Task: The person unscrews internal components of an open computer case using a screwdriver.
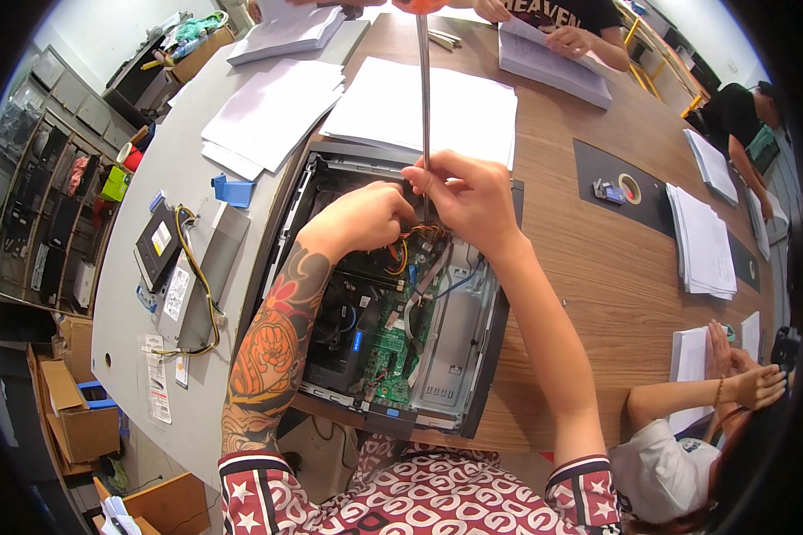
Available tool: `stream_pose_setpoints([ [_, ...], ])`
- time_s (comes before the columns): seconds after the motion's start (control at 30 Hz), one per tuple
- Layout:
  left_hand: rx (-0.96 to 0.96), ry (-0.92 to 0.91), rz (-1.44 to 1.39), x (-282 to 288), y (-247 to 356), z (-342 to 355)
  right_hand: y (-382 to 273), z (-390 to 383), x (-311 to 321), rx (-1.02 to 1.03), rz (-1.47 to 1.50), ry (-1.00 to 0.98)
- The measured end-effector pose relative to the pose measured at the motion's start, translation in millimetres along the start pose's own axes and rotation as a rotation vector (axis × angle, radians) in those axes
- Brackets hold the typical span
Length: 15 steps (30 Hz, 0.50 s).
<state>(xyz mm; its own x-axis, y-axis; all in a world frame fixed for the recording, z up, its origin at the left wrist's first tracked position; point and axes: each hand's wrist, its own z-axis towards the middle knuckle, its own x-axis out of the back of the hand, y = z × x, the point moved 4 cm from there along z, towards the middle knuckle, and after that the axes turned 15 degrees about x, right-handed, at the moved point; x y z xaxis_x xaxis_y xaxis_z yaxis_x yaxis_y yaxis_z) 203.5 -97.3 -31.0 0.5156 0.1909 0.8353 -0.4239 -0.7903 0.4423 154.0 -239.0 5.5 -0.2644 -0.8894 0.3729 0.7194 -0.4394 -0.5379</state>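
An open desktop computer case (455,348) lies on the table in front of me, its green motherboard (391,334) and wiring exposed. My right hand (466,192) pinches the long metal shaft of a screwdriver (424,98), which stands upright with its lower end down among the wires. Its orange handle is cut off at the top edge. My left hand (375,214) reaches into the far part of the case, fingers curled by the yellow and orange cables (406,254). What its fingertips grip, if anything, is hidden.
Left of the case lie a metal power supply (192,276), a black drive (158,245) and a blue plastic piece (232,191). Paper stacks (464,107) sit just beyond. Other people's hands (571,40) handle papers at the far side and right. A tape roll (629,187) lies right.
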Motion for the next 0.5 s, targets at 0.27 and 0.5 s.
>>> stream_pose_setpoints([
  [0.27, -0.018, 0.023, 0.003, -2.5, -2.8, 2.3, 1.5, -0.9, -0.6, 0.006, -0.008, -0.003],
  [0.5, -0.186, 0.241, -0.06, 5.2, -9.0, 3.9, 2.3, -0.8, -4.8, 0.022, 0.04, 0.02],
])
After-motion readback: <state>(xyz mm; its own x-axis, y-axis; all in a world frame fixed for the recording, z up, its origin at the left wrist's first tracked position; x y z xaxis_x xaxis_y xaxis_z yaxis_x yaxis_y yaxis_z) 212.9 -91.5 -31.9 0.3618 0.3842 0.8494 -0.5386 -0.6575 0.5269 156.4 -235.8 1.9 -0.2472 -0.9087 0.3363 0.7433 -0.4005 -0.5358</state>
